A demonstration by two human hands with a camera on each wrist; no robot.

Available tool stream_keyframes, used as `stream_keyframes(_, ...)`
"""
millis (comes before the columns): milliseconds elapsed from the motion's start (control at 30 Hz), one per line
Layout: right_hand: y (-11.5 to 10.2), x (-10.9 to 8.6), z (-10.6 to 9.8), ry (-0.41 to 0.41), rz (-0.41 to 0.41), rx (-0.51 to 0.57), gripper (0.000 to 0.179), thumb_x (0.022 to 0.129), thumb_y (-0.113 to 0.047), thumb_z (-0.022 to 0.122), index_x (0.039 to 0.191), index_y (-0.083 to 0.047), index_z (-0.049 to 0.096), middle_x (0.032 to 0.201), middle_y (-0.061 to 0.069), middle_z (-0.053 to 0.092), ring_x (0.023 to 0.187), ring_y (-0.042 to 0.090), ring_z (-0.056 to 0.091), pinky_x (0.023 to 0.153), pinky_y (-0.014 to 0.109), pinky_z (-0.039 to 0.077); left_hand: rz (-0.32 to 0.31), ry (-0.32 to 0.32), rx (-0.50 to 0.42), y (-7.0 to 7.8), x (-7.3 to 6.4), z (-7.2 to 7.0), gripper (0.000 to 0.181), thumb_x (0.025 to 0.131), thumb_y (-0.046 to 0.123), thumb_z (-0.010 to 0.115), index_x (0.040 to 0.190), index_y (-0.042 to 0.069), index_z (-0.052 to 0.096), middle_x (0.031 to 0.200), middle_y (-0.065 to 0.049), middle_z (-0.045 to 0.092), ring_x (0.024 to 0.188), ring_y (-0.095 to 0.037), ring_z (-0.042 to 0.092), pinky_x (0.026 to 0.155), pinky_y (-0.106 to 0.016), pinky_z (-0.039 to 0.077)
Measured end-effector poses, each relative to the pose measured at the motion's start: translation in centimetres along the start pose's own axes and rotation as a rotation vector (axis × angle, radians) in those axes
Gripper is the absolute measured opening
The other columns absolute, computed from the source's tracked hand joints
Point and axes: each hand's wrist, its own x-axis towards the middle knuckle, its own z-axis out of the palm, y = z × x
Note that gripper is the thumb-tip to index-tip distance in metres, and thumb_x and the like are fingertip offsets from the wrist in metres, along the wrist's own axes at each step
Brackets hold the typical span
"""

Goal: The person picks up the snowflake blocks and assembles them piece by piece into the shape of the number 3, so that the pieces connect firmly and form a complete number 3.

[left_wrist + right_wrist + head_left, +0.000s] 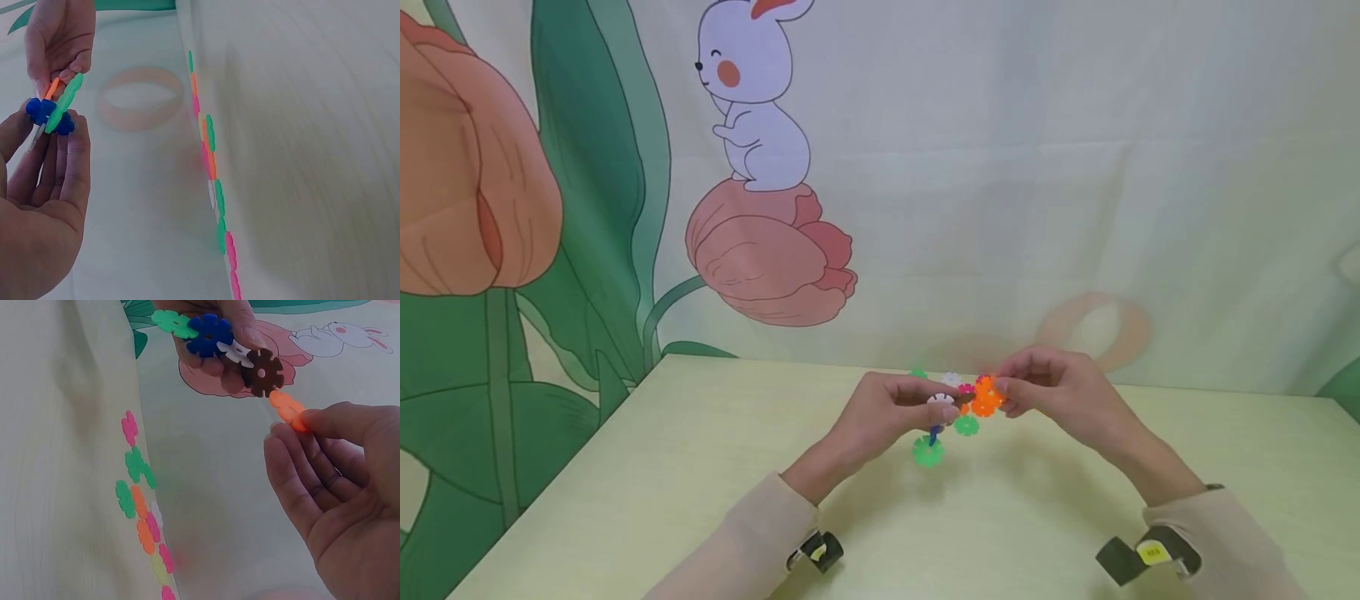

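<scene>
My left hand (898, 408) pinches a short chain of interlocking snowflake discs above the table. In the right wrist view the chain runs from a green disc (170, 323) through a blue disc (209, 335) and a white disc (236, 353) to a brown disc (265, 381). Thumb and fingers of my right hand (1063, 390) pinch an orange disc (286, 407), its edge right at the rim of the brown one. The left fingers partly cover the white disc.
Several loose snowflake discs, among them a pink disc (129, 428) and a green disc (125, 499), lie on the pale table (647, 483) behind the hands. A printed cloth (962, 167) with a rabbit and tulips hangs along the table's far edge.
</scene>
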Motion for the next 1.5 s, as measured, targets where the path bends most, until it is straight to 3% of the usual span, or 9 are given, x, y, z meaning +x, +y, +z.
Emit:
stream_keyframes(133, 0.0, 0.0, 0.1, -0.017, -0.018, 0.009, 0.019, 0.102, -0.013, 0.073, 0.115, 0.001, 0.073, 0.102, 0.012, 0.077, 0.086, 0.030, 0.075, 0.085, 0.034, 0.062, 0.015, -0.010, 0.017, -0.1, 0.0, 0.0, 0.022, 0.093, 0.028, 0.085, 0.115, 0.023, 0.085, 0.099, 0.001, 0.081, 0.089, -0.022, 0.075, 0.088, -0.041, 0.059)
stream_keyframes(400, -0.2, 0.0, 0.5, -0.013, -0.058, 0.006, 0.018, 0.102, -0.014, 0.074, 0.115, -0.002, 0.076, 0.102, 0.011, 0.077, 0.086, 0.030, 0.075, 0.084, 0.034, 0.063, 0.024, -0.008, 0.038, 0.0, 0.0, 0.0, 0.021, 0.093, 0.027, 0.086, 0.113, 0.022, 0.085, 0.093, -0.001, 0.081, 0.083, -0.021, 0.073, 0.082, -0.034, 0.058)
stream_keyframes(667, -0.5, -0.2, 1.1, 0.019, -0.100, -0.069, 0.014, 0.100, -0.015, 0.076, 0.111, -0.006, 0.078, 0.097, 0.005, 0.077, 0.087, 0.030, 0.075, 0.083, 0.032, 0.062, 0.047, -0.012, 0.054, 0.2, 0.0, 0.1, 0.019, 0.093, 0.027, 0.085, 0.111, 0.023, 0.086, 0.093, 0.000, 0.081, 0.082, -0.020, 0.071, 0.080, -0.033, 0.057)
stream_keyframes(800, -0.3, -0.1, 1.4, 0.051, -0.113, -0.081, 0.014, 0.100, -0.016, 0.077, 0.111, -0.007, 0.078, 0.098, 0.004, 0.077, 0.087, 0.027, 0.076, 0.083, 0.031, 0.062, 0.030, -0.019, 0.024, 0.0, 0.0, 0.2, 0.020, 0.094, 0.024, 0.084, 0.114, 0.020, 0.085, 0.096, -0.001, 0.081, 0.089, -0.020, 0.075, 0.088, -0.038, 0.060)
stream_keyframes(1067, 0.1, 0.0, 1.8, 0.100, -0.116, -0.079, 0.015, 0.100, -0.018, 0.078, 0.110, -0.008, 0.079, 0.096, 0.004, 0.077, 0.082, 0.023, 0.074, 0.078, 0.033, 0.063, -0.004, -0.064, -0.057, -0.4, 0.1, 0.4, 0.025, 0.098, 0.022, 0.080, 0.123, 0.018, 0.081, 0.104, -0.003, 0.080, 0.096, -0.023, 0.077, 0.093, -0.035, 0.060)
stream_keyframes(1267, -0.1, -0.2, 1.9, 0.085, -0.093, -0.058, 0.018, 0.100, -0.020, 0.077, 0.113, -0.007, 0.078, 0.097, 0.005, 0.078, 0.083, 0.023, 0.075, 0.080, 0.033, 0.063, -0.018, -0.054, -0.090, -0.4, 0.1, 0.4, 0.025, 0.097, 0.025, 0.081, 0.121, 0.019, 0.081, 0.108, -0.010, 0.080, 0.098, -0.026, 0.077, 0.095, -0.036, 0.059)
stream_keyframes(1367, -0.2, -0.2, 1.9, 0.061, -0.091, -0.063, 0.017, 0.101, -0.018, 0.075, 0.115, -0.008, 0.078, 0.100, 0.004, 0.078, 0.084, 0.024, 0.075, 0.083, 0.035, 0.062, -0.019, -0.048, -0.121, -0.3, 0.1, 0.4, 0.026, 0.099, 0.026, 0.079, 0.122, 0.015, 0.081, 0.111, -0.010, 0.079, 0.102, -0.034, 0.077, 0.093, -0.036, 0.060)
stream_keyframes(1500, -0.1, 0.0, 2.1, 0.016, -0.124, -0.063, 0.017, 0.101, -0.011, 0.074, 0.117, -0.009, 0.078, 0.104, 0.003, 0.077, 0.085, 0.025, 0.074, 0.085, 0.034, 0.061, -0.017, -0.024, -0.137, -0.3, 0.2, 0.5, 0.026, 0.101, 0.024, 0.076, 0.121, 0.007, 0.080, 0.106, -0.009, 0.079, 0.096, -0.032, 0.078, 0.090, -0.036, 0.061)
